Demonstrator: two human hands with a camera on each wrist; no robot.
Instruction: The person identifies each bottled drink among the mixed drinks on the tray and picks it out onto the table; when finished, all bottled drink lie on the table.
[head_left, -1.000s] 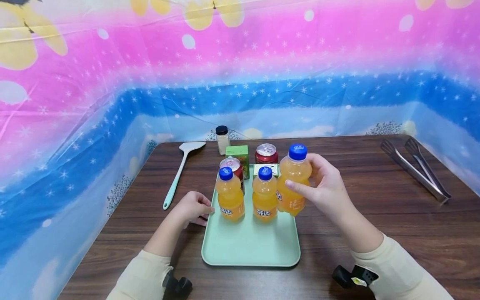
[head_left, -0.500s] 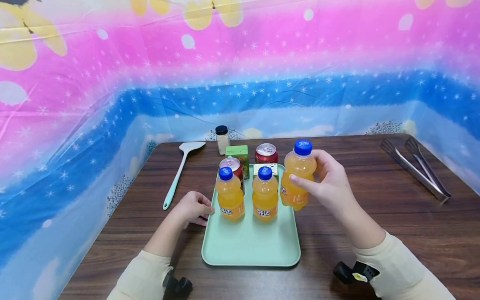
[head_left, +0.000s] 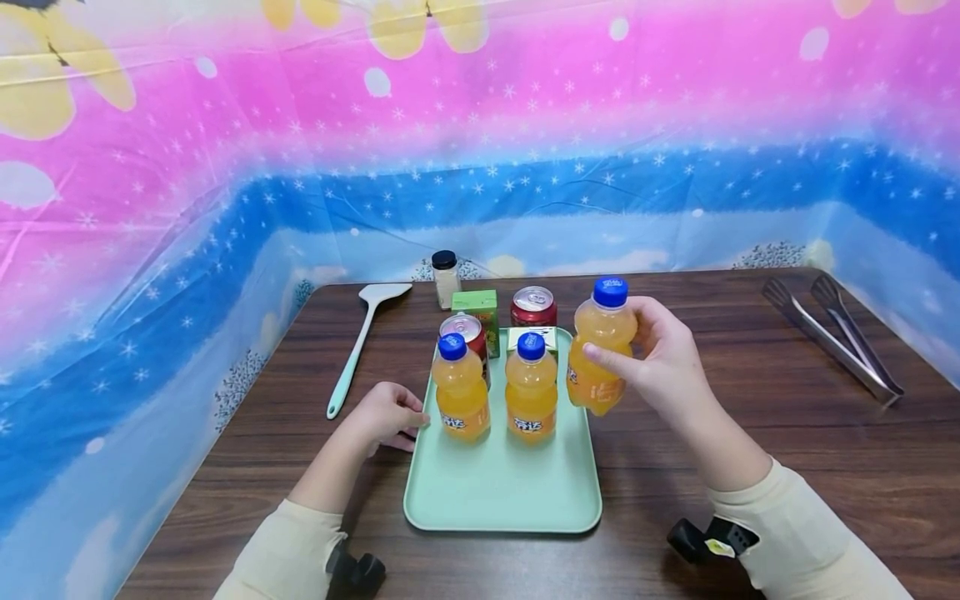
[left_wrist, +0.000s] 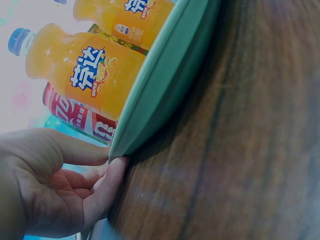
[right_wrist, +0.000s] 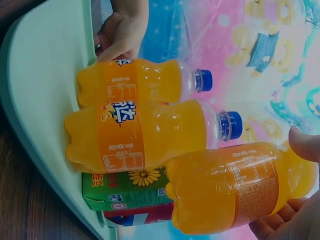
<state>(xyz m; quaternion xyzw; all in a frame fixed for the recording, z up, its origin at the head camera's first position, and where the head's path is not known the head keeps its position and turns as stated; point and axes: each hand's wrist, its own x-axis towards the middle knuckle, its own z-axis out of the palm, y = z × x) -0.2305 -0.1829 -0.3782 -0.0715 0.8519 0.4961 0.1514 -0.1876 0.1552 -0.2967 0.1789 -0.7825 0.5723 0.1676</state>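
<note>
My left hand (head_left: 388,417) pinches the left rim of a pale green tray (head_left: 502,500) between thumb and finger, as the left wrist view shows closely. Above the tray's right edge, my right hand (head_left: 669,367) grips a blue-capped bottle of orange soda (head_left: 596,387), nearly upright, its base off the tray. Two matching bottles stand on the tray, a left bottle (head_left: 461,400) and a middle bottle (head_left: 530,396). Behind them are a red can (head_left: 468,329), a green drink carton (head_left: 480,307), a second red can (head_left: 533,308) and a pale-topped carton (head_left: 528,340), mostly hidden.
A black-lidded jar (head_left: 446,282) stands behind the tray. To the left lies a pale spatula (head_left: 363,350), and metal tongs (head_left: 836,342) lie at the far right. All rest on a dark wooden table (head_left: 750,333) with a patterned cloth (head_left: 480,183) around its back and side.
My right hand has moved slightly right and up with its bottle, widening the gap to the middle bottle. The left hand and the tray have stayed in place.
</note>
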